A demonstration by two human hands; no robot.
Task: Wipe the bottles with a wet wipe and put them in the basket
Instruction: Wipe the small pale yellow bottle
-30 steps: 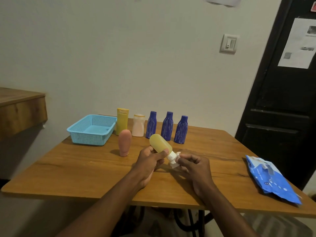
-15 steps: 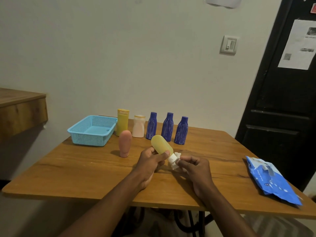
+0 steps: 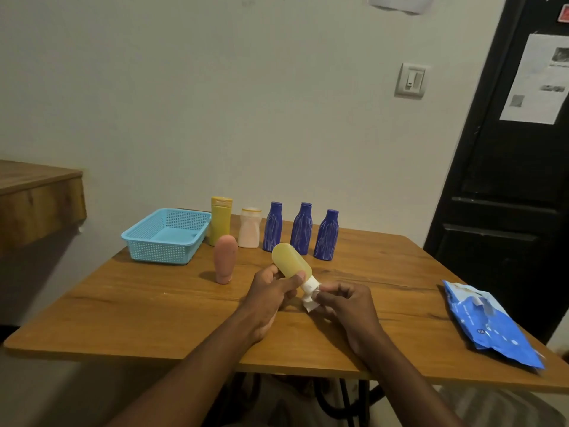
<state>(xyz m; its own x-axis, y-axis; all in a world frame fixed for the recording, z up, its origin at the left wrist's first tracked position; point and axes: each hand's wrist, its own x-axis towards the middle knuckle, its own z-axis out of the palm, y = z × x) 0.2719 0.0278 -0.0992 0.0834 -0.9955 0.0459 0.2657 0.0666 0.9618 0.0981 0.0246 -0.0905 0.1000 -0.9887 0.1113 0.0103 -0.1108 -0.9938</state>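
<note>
Head camera, and I see both forearms reaching in over the bench. Of the hands, the left hand curls round the yellow bottle, thumb across its lower end, holding it tilted with the cap toward me. Right hand pinches the wet wipe against the white cap, fingers bunched. Bottle's off the bench, right of the basket, well apart from it.

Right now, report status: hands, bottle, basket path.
Left hand grips yellow bottle, tilted. Right hand pinches wet wipe at its white cap. Basket holds no bottle yet. Pink bottle stands between hands and basket.
</note>
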